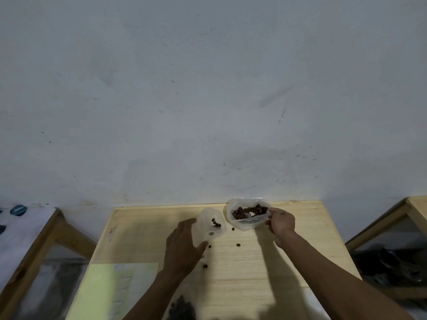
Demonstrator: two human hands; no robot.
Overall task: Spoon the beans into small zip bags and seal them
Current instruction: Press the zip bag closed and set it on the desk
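Note:
A small clear zip bag with a few dark beans inside stands open on the wooden table. My left hand holds it from the left, thumb and fingers around its side. A larger clear bag full of dark beans sits near the table's far edge. My right hand pinches its right rim. Several loose beans lie scattered on the table between my hands. No spoon is visible.
A pale yellow sheet lies at the table's near left. A dark heap of beans shows at the bottom edge. Wooden tables stand to the left and right. A grey wall rises behind.

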